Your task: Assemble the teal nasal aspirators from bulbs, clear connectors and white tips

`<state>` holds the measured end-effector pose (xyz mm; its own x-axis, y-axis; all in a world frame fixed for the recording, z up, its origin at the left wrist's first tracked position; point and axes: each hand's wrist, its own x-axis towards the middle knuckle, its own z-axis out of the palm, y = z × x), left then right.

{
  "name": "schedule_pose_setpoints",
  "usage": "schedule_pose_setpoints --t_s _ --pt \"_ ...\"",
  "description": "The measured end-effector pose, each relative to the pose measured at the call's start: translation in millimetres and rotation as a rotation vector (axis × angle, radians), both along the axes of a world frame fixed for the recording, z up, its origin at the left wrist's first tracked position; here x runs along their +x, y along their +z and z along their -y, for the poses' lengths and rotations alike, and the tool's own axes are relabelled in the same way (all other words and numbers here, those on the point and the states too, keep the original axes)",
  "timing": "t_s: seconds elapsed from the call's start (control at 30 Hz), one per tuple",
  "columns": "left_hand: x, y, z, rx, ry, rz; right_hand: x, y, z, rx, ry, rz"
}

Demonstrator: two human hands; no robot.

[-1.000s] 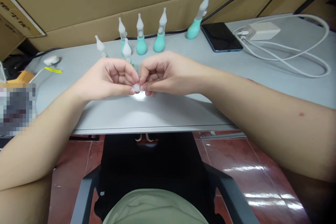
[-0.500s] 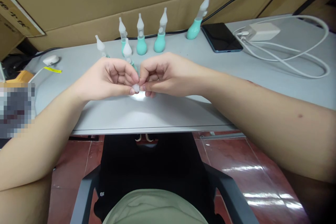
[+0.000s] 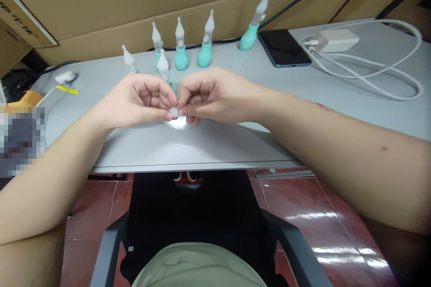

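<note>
Above the front part of the grey table (image 3: 202, 145), my left hand (image 3: 143, 101) pinches a small whitish translucent piece (image 3: 173, 112) between thumb and fingertips. My right hand (image 3: 210, 96) meets it from the right, thumb and index finger closed on the same piece. The fingertips of both hands nearly touch and cover part of it. Just behind my hands stands a teal bulb with a white pointed tip (image 3: 163, 63), its lower part hidden. Several similar bulbs, such as an upright one (image 3: 181, 57) and a leaning one (image 3: 249, 36), stand farther back.
A dark phone (image 3: 284, 48) lies at the back right, beside a white charger (image 3: 338, 40) with a looped cable. At the left are a small white device (image 3: 65, 76) and a yellow tag (image 3: 68, 89). A cardboard wall (image 3: 111, 4) borders the table's back.
</note>
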<state>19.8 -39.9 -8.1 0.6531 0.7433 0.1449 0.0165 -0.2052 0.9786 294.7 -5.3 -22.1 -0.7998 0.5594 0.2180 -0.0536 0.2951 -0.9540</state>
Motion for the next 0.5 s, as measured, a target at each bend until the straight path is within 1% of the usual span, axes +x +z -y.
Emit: schedule_pose_setpoints --t_s 0.13,0.4,0.5 --pt "0.5 0.7 0.1 -0.03 0.008 0.0 1.1 0.9 0.6 0.029 0.012 0.012" --pt "-1.3 0.5 -0.4 -0.007 -0.02 0.005 1.6 -2.4 -0.7 0.055 0.014 0.011" --pt "-2.2 -0.5 -1.1 -0.009 0.0 -0.006 1.4 -2.0 -0.3 0.054 0.004 0.008"
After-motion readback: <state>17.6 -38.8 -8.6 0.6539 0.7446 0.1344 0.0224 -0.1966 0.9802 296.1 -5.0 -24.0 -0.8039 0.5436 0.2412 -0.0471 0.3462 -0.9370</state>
